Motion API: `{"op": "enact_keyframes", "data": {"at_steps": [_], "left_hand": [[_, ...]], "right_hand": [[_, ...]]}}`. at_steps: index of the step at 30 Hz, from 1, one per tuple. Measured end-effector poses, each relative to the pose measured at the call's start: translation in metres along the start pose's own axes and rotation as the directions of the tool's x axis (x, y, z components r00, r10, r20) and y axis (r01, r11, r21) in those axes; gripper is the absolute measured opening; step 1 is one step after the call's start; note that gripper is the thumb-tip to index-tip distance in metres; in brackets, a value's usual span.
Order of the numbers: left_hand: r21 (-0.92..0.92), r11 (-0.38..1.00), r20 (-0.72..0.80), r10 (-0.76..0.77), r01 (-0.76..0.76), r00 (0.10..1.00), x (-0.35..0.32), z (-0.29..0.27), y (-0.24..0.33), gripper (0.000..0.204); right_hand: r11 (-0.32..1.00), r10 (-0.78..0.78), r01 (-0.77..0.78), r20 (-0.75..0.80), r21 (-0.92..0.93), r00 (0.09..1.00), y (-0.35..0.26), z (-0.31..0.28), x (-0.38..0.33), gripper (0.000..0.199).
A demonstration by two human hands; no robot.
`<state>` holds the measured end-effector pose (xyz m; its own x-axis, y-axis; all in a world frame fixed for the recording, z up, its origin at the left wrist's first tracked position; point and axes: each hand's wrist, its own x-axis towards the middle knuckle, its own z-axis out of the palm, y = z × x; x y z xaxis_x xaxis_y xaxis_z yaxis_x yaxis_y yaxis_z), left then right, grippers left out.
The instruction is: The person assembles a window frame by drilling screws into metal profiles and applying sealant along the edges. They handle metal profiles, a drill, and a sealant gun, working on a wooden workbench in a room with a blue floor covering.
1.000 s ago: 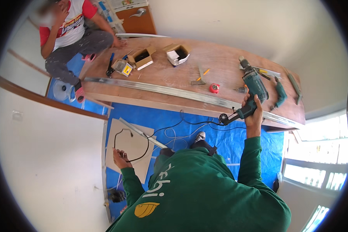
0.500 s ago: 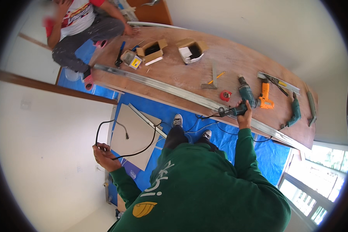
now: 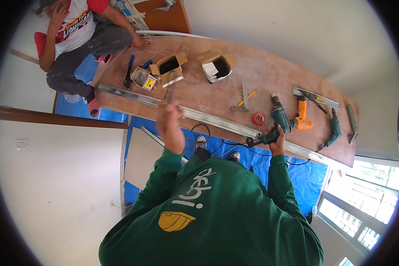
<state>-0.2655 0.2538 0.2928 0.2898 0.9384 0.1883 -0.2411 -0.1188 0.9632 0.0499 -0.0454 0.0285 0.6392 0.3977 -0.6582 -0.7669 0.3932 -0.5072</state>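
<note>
A green corded power drill [image 3: 280, 119] lies at the table's near edge, its chuck toward the far side. My right hand [image 3: 277, 141] is closed round its handle. My left hand [image 3: 170, 124] is raised in front of the table's near edge, left of the drill. Motion smears its fingers, so what they hold, if anything, cannot be made out. A loop of black cord [image 3: 201, 127] hangs near my shoes, below the table edge. Beside the drill sit a red tape measure [image 3: 258, 118] and an orange cordless drill [image 3: 303, 114].
Along the wooden tabletop [image 3: 199, 95] runs a metal channel [image 3: 208, 119]. Open cardboard boxes [image 3: 169, 66], a square [image 3: 244, 95], a pencil [image 3: 248, 97] and another green drill [image 3: 334, 130] lie there. Another person [image 3: 86, 42] sits at the far left. Blue sheeting [image 3: 303, 181] covers the floor.
My left hand has swung up and right toward the table; the black cord it held no longer shows in it. My right hand stays on the drill.
</note>
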Motion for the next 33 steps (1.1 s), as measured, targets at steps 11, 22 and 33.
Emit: {"op": "enact_keyframes", "data": {"at_steps": [11,22,33], "left_hand": [[0.706,0.497,0.701,-0.393,-0.504,0.595,0.048,0.004,-0.198,0.059],[0.528,0.736,0.672,-0.667,0.424,0.322,0.029,0.078,-0.187,0.073],[0.03,0.588,0.726,-0.568,0.808,0.386,0.011,0.194,-0.174,0.065]], "right_hand": [[0.998,-0.051,0.049,-0.06,-0.042,0.997,-0.007,-0.001,0.004,0.031],[0.963,-0.203,0.185,-0.075,-0.197,0.976,-0.015,0.044,-0.054,0.038],[0.94,0.073,0.011,0.234,-0.34,0.97,-0.046,0.07,-0.087,0.041]]}}
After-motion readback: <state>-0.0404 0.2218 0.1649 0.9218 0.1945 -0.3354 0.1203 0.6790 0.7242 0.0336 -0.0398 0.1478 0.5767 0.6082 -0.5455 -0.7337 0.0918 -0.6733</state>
